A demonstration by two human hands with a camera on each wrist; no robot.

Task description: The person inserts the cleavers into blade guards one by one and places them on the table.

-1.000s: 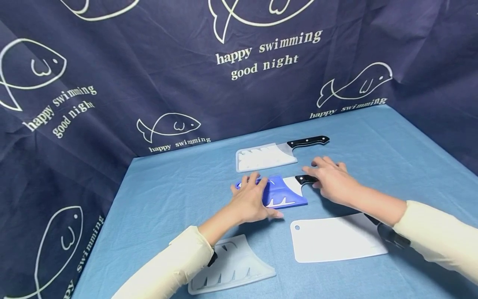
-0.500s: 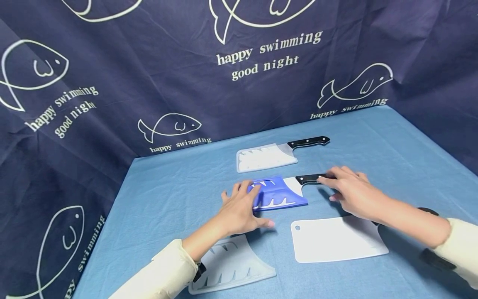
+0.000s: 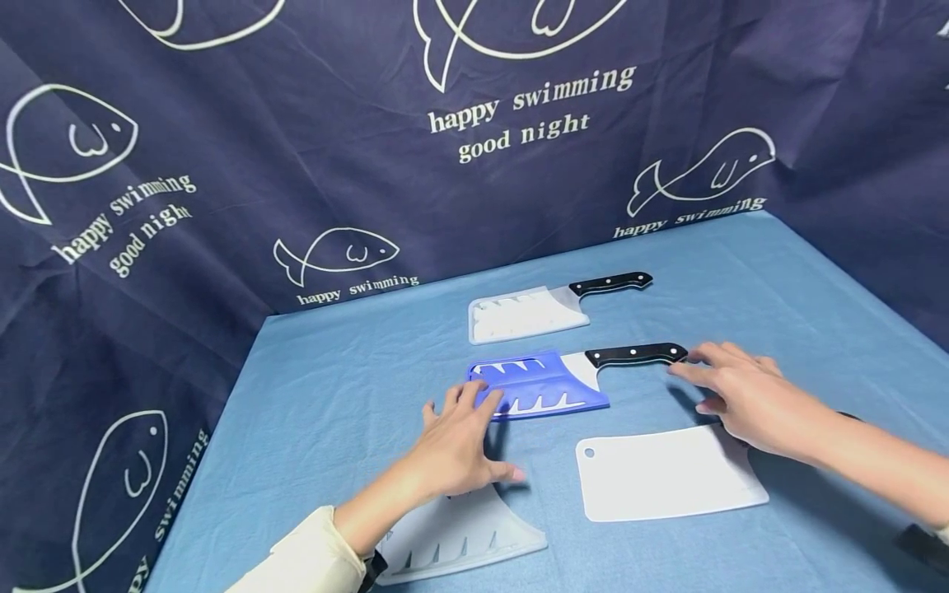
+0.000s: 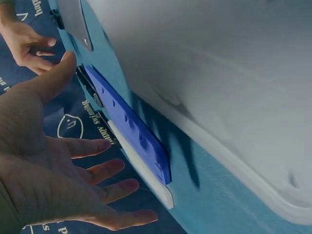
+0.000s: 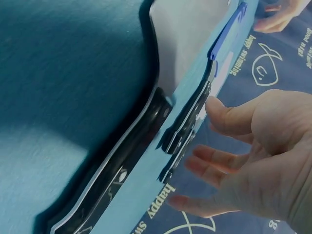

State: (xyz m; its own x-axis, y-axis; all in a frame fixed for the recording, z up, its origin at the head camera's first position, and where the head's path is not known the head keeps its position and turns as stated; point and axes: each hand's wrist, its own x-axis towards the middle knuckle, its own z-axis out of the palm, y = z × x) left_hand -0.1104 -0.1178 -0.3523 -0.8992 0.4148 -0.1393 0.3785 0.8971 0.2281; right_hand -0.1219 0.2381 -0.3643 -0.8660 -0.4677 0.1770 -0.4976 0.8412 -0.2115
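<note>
A cleaver with a black riveted handle [image 3: 630, 355] lies on the blue cloth, its blade inside a blue blade guard [image 3: 552, 385]. My left hand [image 3: 454, 449] hovers with spread fingers, their tips at the guard's near-left edge; it holds nothing. Beside the handle's end is my right hand [image 3: 767, 408], fingers loose and nothing in the grasp. Partly under that right hand lies a bare cleaver [image 3: 667, 478], its blade pointing left; its black handle [image 5: 117, 165] shows in the right wrist view. A translucent white blade guard [image 3: 467, 539] lies below my left forearm, partly covered by it.
Farther back, another cleaver with a black handle [image 3: 611, 282] lies in a translucent white guard [image 3: 526, 317]. Blue cloth [image 3: 334, 387] covers the table. A dark blue curtain [image 3: 222, 189] printed with fish and words rises behind and at both sides.
My right hand has moved right, off the handle of the blue-guarded cleaver. The left hand has drawn back toward the lower left, off the blue guard. The cleavers stay in place.
</note>
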